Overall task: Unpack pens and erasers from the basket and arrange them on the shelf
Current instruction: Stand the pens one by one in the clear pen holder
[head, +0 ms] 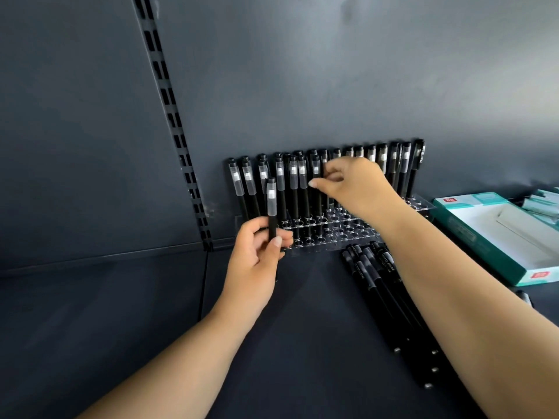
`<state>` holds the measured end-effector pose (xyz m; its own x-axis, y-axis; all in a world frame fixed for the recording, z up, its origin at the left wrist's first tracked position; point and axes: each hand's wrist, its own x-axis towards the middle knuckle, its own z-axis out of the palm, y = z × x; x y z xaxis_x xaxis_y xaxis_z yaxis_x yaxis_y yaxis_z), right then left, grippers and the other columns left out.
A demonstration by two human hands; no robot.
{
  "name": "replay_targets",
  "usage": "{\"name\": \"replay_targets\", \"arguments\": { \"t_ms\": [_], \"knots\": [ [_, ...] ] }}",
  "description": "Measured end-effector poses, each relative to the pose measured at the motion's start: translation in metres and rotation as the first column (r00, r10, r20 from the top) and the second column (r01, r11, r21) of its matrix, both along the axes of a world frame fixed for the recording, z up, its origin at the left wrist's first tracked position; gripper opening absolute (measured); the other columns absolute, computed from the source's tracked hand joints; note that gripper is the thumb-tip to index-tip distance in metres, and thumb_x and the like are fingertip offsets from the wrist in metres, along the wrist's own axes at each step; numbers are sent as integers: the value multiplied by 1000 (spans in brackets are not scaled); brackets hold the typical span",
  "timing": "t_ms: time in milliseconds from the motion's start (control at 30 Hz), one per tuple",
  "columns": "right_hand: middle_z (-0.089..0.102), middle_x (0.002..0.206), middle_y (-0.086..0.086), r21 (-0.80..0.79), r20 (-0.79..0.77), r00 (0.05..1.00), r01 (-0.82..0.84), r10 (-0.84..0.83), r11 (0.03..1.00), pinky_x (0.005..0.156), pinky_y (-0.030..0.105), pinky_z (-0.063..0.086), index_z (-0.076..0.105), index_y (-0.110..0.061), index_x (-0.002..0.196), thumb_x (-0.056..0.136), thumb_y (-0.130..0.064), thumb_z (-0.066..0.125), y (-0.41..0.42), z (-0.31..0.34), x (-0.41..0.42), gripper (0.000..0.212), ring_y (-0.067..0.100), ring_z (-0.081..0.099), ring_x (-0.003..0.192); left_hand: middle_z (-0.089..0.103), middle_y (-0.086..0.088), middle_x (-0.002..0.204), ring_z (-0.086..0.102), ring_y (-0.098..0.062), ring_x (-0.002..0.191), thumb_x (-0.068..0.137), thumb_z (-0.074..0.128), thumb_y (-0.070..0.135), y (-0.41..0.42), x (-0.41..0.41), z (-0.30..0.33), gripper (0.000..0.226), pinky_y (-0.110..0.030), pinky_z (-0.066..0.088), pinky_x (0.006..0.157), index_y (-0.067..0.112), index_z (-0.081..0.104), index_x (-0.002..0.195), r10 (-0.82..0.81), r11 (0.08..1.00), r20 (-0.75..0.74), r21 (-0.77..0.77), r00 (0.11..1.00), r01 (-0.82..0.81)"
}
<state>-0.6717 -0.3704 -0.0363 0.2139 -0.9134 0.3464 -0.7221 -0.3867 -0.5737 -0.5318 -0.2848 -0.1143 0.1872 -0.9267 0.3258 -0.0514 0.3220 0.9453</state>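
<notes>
A clear acrylic pen rack [338, 228] stands on the dark shelf [121, 313] against the back panel, with several black capped pens [295, 189] upright in its holes. My left hand [257, 261] grips one black pen [271, 207] upright, just in front of the rack's left end. My right hand [354, 186] reaches over the rack's middle and pinches a standing pen [325, 169] between thumb and fingers. Several loose black pens [384, 297] lie flat on the shelf, partly under my right forearm.
An open teal and white cardboard box [499, 234] lies at the right edge of the shelf. A slotted upright rail [172, 116] runs down the back panel at left. The rack's front rows hold open holes.
</notes>
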Motion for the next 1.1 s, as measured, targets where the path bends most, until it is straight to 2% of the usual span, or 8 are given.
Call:
{"name": "replay_targets", "arguments": {
  "t_ms": [133,300,467,567,633,867,1000,1100],
  "knots": [
    [69,85,14,25,-49,999,8,-6,1000,56,24,45,53,-17,70,88,-39,56,-2,-3,-1,28,17,52,58,68,12,92,63,1,91,93,46,9,0,1,2,19,-11,47,82,27,49,99,29,1000,-34,4,999,-29],
    [68,88,10,33,-99,995,31,-27,999,70,28,49,65,-11,96,86,-47,54,0,5,-5,39,17,61,74,71,18,81,64,1,77,91,50,13,0,2,3,13,-20,50,80,25,49,96,57,998,-66,25,996,-55],
    [70,84,7,-102,45,999,21,-16,995,69,26,47,68,-10,88,86,-46,54,19,26,1,38,18,63,77,71,17,74,64,4,71,87,55,14,4,1,6,8,-10,48,68,21,54,89,71,997,-51,6,996,-71],
    [69,76,0,83,191,958,-231,212,969,81,32,53,70,-11,84,82,-44,59,37,34,11,35,13,65,73,70,12,69,63,6,70,85,57,12,7,-2,7,8,-7,45,64,20,56,85,74,997,-12,-19,997,-74],
    [70,80,1,160,139,939,-334,314,929,81,32,54,71,-11,86,82,-37,62,42,32,16,27,10,63,72,70,12,69,64,5,72,83,59,13,7,-3,7,7,-8,46,65,20,57,84,64,997,16,-32,998,-64],
    [66,67,-11,288,220,916,-390,336,874,74,20,54,67,-15,79,82,-24,67,40,26,20,9,-2,62,66,70,16,71,64,5,75,84,59,15,9,-4,6,7,-9,47,69,21,59,85,35,999,75,-34,997,-33],
    [71,95,-2,381,322,873,-474,367,794,79,21,55,68,-15,83,83,-19,64,37,30,12,6,4,65,82,70,21,76,62,7,75,88,51,17,11,-8,7,13,-10,47,69,27,59,91,0,999,110,-43,994,5],
    [71,83,-5,375,354,870,-469,344,799,74,18,54,68,-18,80,80,-19,67,36,33,8,2,2,64,74,69,24,82,60,9,82,85,44,31,13,-8,7,18,-7,44,76,34,58,96,-7,998,140,-60,990,15]
  ]
}}
